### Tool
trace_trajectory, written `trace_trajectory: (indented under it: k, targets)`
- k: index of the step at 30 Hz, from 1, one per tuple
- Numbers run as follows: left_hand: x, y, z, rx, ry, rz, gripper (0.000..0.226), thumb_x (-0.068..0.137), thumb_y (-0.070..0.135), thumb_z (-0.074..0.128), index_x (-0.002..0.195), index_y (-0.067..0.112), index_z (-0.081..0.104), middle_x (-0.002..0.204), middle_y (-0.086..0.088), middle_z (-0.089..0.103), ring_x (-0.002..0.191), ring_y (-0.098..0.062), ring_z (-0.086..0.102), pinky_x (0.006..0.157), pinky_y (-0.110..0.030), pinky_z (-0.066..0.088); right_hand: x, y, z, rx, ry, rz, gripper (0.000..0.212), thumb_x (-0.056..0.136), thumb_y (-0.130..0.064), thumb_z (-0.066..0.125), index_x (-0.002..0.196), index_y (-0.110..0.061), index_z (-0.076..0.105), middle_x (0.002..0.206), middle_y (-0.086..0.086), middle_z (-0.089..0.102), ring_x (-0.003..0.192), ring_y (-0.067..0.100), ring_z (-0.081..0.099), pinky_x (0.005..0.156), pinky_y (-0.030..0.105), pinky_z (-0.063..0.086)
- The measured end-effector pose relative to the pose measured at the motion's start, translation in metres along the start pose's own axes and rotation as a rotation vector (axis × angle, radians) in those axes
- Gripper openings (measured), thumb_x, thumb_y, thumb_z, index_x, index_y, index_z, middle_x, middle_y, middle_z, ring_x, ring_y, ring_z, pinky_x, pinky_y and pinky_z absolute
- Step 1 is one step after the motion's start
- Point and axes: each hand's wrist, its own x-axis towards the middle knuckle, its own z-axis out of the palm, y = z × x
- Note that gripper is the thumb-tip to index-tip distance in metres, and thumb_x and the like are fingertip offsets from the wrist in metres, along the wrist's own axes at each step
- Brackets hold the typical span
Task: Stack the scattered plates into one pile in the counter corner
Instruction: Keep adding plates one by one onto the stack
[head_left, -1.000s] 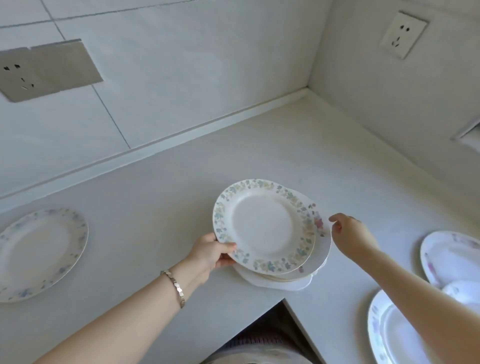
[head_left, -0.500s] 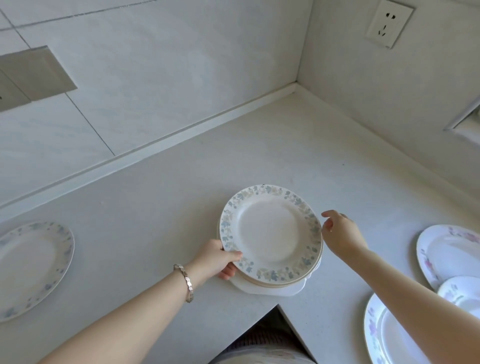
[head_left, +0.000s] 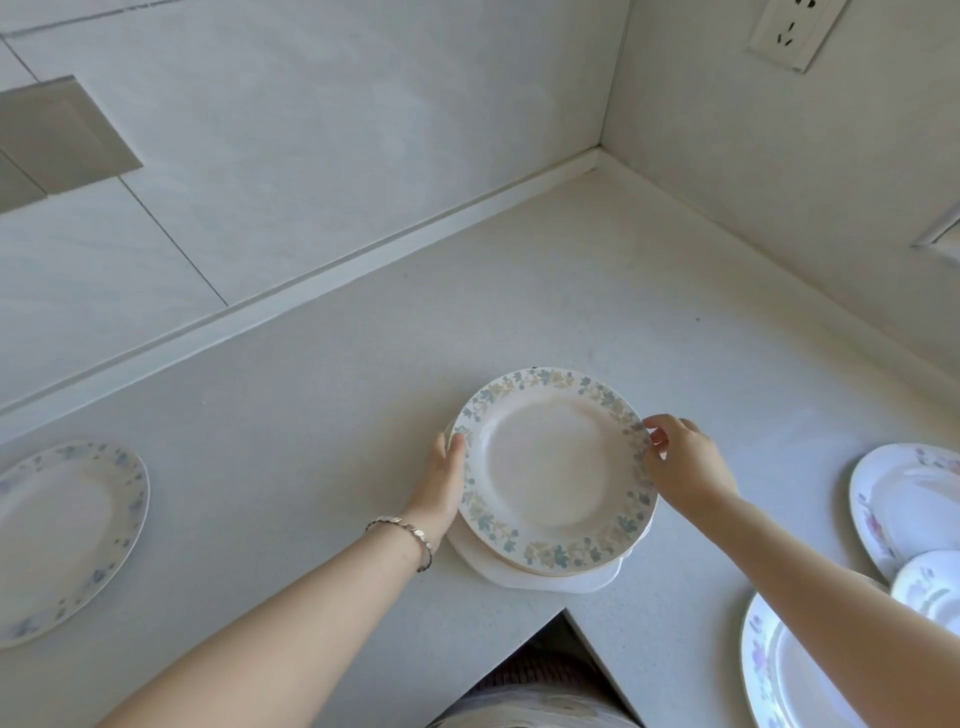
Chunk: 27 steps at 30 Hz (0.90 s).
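Note:
A pile of plates (head_left: 553, 467) sits on the white counter near its front inner edge, topped by a cream plate with a blue and yellow floral rim; a plain white plate sticks out at the bottom. My left hand (head_left: 441, 478) grips the pile's left edge, thumb on the rim. My right hand (head_left: 680, 462) holds the right rim with its fingertips. A single floral plate (head_left: 57, 535) lies far left. The counter corner (head_left: 597, 171) is at the back right, apart from the pile.
On the right lie a pink-flowered plate (head_left: 904, 499), a smaller plate (head_left: 930, 587) overlapping it, and a large plate (head_left: 784, 686) at the bottom right. The counter's front edge notches inward (head_left: 566, 613) below the pile. A wall socket (head_left: 795, 26) is mounted above the corner.
The top plate slid right into line over the pile. My right hand closed onto the right rim. My left hand shifted up along the left edge.

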Motion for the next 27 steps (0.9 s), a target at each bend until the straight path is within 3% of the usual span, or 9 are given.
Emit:
trace_trajectory:
  k: [3, 7, 9, 11, 14, 17, 20, 24, 27]
  targets:
    - [0.0, -0.001, 0.015, -0.087, 0.04, -0.029, 0.064, 0.095, 0.043, 0.031, 0.149, 0.012, 0.014, 0.156, -0.003, 0.022, 0.143, -0.02, 0.025, 0.119, -0.039, 0.021, 0.001, 0.002, 0.002, 0.0, 0.015, -0.002, 0.034, 0.092, -0.013, 0.045, 0.125, -0.011, 0.055, 0.123, 0.011, 0.055, 0.108, 0.026, 0.057, 0.085, 0.034, 0.047]
    - [-0.002, -0.004, 0.017, -0.043, 0.031, -0.01, 0.055, 0.098, 0.034, 0.03, 0.147, 0.011, 0.02, 0.149, -0.001, 0.033, 0.137, -0.018, 0.034, 0.114, -0.035, 0.029, 0.005, -0.005, 0.001, 0.014, 0.094, -0.046, 0.034, 0.092, -0.01, 0.046, 0.124, -0.011, 0.057, 0.127, 0.01, 0.052, 0.115, 0.029, 0.053, 0.085, 0.033, 0.045]
    - [-0.003, -0.006, 0.012, -0.002, 0.037, -0.013, 0.039, 0.099, 0.032, 0.028, 0.127, 0.008, 0.042, 0.12, -0.002, 0.047, 0.103, -0.015, 0.052, 0.086, -0.027, 0.042, 0.009, -0.016, 0.001, 0.033, 0.106, -0.131, 0.034, 0.09, -0.005, 0.047, 0.121, -0.009, 0.06, 0.126, 0.01, 0.053, 0.116, 0.029, 0.052, 0.088, 0.029, 0.042]
    - [-0.005, -0.009, 0.002, 0.125, 0.104, 0.041, 0.025, 0.098, 0.03, 0.029, 0.094, 0.013, 0.047, 0.093, -0.005, 0.046, 0.073, -0.013, 0.044, 0.062, -0.024, 0.033, 0.012, -0.031, 0.004, 0.048, 0.046, -0.225, 0.032, 0.089, -0.003, 0.048, 0.118, -0.008, 0.062, 0.123, 0.009, 0.055, 0.114, 0.027, 0.053, 0.088, 0.025, 0.04]
    - [-0.003, -0.018, -0.03, 0.352, 0.238, 0.036, 0.019, 0.095, 0.022, 0.039, 0.086, 0.015, 0.054, 0.087, -0.003, 0.052, 0.082, -0.016, 0.047, 0.072, -0.026, 0.036, 0.015, -0.058, 0.015, -0.009, -0.106, -0.379, 0.029, 0.091, -0.006, 0.047, 0.113, -0.012, 0.065, 0.116, 0.005, 0.061, 0.104, 0.021, 0.059, 0.088, 0.027, 0.047]
    - [-0.007, -0.033, -0.072, 0.383, 0.33, -0.045, 0.023, 0.089, 0.013, 0.045, 0.071, 0.019, 0.056, 0.086, -0.007, 0.066, 0.086, -0.026, 0.064, 0.082, -0.031, 0.049, 0.013, -0.096, 0.028, -0.189, -0.33, -0.43, 0.03, 0.093, -0.015, 0.042, 0.115, -0.02, 0.062, 0.113, 0.0, 0.063, 0.09, 0.016, 0.058, 0.08, 0.027, 0.048]
    - [-0.023, -0.05, -0.121, 0.354, 0.392, -0.116, 0.032, 0.087, 0.009, 0.043, 0.06, 0.023, 0.052, 0.071, -0.003, 0.065, 0.086, -0.03, 0.07, 0.081, -0.036, 0.052, 0.002, -0.143, 0.05, -0.329, -0.506, -0.492, 0.029, 0.093, -0.021, 0.041, 0.114, -0.022, 0.061, 0.116, 0.0, 0.064, 0.103, 0.02, 0.06, 0.09, 0.029, 0.048]
    - [-0.048, -0.081, -0.196, 0.324, 0.478, -0.187, 0.03, 0.087, 0.008, 0.043, 0.061, 0.02, 0.052, 0.065, 0.001, 0.062, 0.087, -0.032, 0.069, 0.077, -0.034, 0.051, -0.027, -0.208, 0.096, -0.407, -0.591, -0.635, 0.026, 0.091, -0.023, 0.044, 0.111, -0.022, 0.062, 0.118, 0.002, 0.064, 0.109, 0.023, 0.06, 0.095, 0.03, 0.047]
    - [-0.069, -0.107, -0.258, 0.342, 0.552, -0.212, 0.026, 0.087, 0.009, 0.043, 0.064, 0.014, 0.055, 0.074, -0.011, 0.069, 0.078, -0.031, 0.066, 0.078, -0.038, 0.052, -0.061, -0.259, 0.134, -0.467, -0.643, -0.729, 0.027, 0.091, -0.026, 0.045, 0.114, -0.022, 0.06, 0.121, 0.003, 0.062, 0.112, 0.024, 0.058, 0.098, 0.034, 0.046]
